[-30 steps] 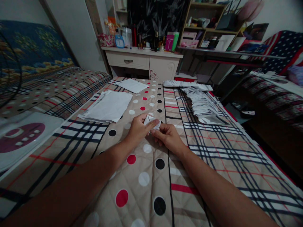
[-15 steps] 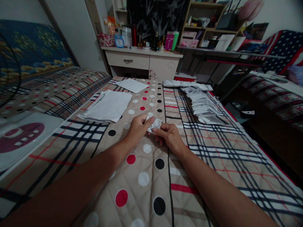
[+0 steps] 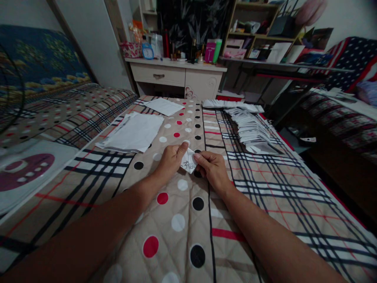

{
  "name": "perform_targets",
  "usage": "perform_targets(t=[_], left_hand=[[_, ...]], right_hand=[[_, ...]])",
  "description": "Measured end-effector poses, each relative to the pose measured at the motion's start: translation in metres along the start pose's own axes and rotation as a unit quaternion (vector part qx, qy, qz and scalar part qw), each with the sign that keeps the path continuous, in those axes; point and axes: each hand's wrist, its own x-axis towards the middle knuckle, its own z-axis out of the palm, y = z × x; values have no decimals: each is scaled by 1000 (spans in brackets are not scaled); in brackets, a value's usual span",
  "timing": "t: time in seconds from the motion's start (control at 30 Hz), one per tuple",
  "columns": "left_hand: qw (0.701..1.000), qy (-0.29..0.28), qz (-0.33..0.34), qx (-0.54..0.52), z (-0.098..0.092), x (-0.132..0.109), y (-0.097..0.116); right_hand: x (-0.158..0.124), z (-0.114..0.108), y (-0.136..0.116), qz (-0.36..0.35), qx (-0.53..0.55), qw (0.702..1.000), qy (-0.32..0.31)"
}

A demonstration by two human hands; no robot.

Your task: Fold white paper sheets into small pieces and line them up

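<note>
Between my two hands is a small folded piece of white paper [image 3: 189, 162] with dark handwritten or printed marks on it. My left hand [image 3: 173, 157] pinches its left side, thumb on top. The right side is gripped by my right hand [image 3: 210, 165], with thumb and forefinger closed on the edge. Both hands are just above the bedspread [image 3: 178, 223]. To the left lies a stack of white paper sheets [image 3: 134, 131], with another white sheet [image 3: 164, 106] beyond it. On the right is a long row of folded paper pieces [image 3: 250, 129] packed closely together.
A second row of folded paper [image 3: 231, 105] lies at the bed's far end. Beyond it stands a white dresser [image 3: 159, 75] covered with bottles and boxes. A white bag with a purple print [image 3: 29, 171] rests at the left. A shelf desk [image 3: 285, 65] stands at the far right.
The folded paper has turned between my fingers and now shows a pointed lower corner and more of its dark marks. My hands have moved slightly apart.
</note>
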Motion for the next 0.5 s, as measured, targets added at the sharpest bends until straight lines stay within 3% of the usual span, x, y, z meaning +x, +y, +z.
perform_targets(t=[0.2,0.4,0.5], left_hand=[[992,35,117,-1,-2,8,-9],[954,34,259,144,-3,6,-5],[933,50,294,200,-4,5,-5]], right_hand=[[9,-6,7,-74,-42,994,74],[10,-9,8,-223,-152,954,129],[7,-9,4,-248,-197,939,133]])
